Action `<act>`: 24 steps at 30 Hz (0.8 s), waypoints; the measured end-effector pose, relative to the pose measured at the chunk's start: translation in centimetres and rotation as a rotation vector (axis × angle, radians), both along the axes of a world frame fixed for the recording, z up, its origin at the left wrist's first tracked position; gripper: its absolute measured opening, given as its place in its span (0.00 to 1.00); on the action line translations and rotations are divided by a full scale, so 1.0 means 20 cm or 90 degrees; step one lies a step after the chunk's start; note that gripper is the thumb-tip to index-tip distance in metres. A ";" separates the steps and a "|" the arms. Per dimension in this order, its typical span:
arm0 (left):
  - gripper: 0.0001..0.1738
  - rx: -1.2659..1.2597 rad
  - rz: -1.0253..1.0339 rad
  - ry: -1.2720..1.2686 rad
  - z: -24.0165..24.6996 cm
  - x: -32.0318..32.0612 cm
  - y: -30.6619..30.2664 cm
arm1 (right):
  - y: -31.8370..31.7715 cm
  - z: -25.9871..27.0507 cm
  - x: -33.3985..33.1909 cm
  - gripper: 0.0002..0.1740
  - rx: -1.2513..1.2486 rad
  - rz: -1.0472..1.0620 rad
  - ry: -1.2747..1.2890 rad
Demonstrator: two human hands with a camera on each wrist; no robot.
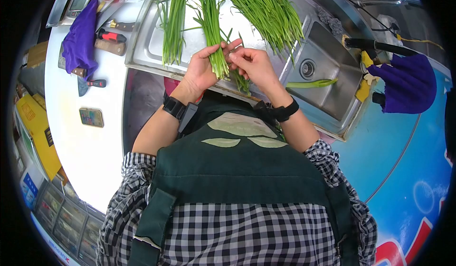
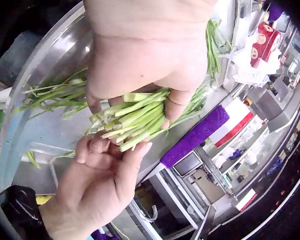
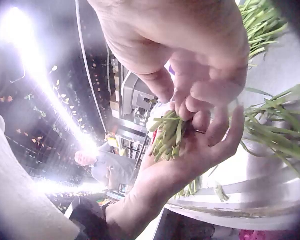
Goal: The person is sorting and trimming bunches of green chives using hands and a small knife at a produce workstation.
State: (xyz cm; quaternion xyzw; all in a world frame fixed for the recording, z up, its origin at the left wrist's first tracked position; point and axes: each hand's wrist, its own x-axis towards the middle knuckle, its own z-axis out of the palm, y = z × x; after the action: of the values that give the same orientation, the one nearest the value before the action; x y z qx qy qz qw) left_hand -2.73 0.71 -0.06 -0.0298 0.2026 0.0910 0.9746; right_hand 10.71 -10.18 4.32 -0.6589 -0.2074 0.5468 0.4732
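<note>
My left hand [image 1: 203, 69] holds a small bunch of chives [image 1: 212, 28], its pale stalk ends pointing toward me. Those cut ends [image 2: 135, 120] fan out between thumb and fingers in the left wrist view. My right hand [image 1: 256, 69] is bent in at the bunch's right side, thumb and fingertips pinched together at the stalks. In the right wrist view the fingers [image 3: 200, 97] meet beside the stalks, and they hide the exact spot they pinch. Loose chive scraps [image 1: 242, 83] hang at the counter's front edge under my right hand.
A large pile of chives [image 1: 266, 14] and a narrower bunch [image 1: 175, 28] lie on the steel drainboard [image 1: 153, 45]. Right of it is a sink basin [image 1: 327, 57] with a green stalk [image 1: 311, 84]. Knives, including a red-handled one [image 1: 111, 36], a purple cloth [image 1: 80, 38] and a phone [image 1: 91, 117] lie left.
</note>
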 end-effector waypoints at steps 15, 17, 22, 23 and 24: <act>0.08 0.018 0.017 0.020 0.00 0.03 -0.02 | -0.16 -0.09 -0.05 0.10 0.052 0.068 -0.198; 0.07 0.006 0.027 0.028 -0.02 0.02 -0.01 | -0.20 -0.08 -0.02 0.09 0.061 0.091 -0.202; 0.06 0.049 0.019 0.162 0.00 0.08 -0.02 | -0.22 -0.10 0.14 0.11 0.023 0.077 -0.397; 0.07 0.098 0.008 0.206 0.01 0.08 -0.04 | -0.21 -0.12 0.19 0.11 0.021 0.076 -0.398; 0.09 0.147 0.000 0.251 0.02 0.07 -0.05 | -0.20 -0.14 0.26 0.10 -0.015 0.008 -0.563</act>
State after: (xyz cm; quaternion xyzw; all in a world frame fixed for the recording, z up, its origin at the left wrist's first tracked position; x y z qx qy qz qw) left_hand -1.42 -0.27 0.28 0.1005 0.3773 0.1174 0.9131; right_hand 15.84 -14.08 1.58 -0.8337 -0.3874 0.2176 0.3279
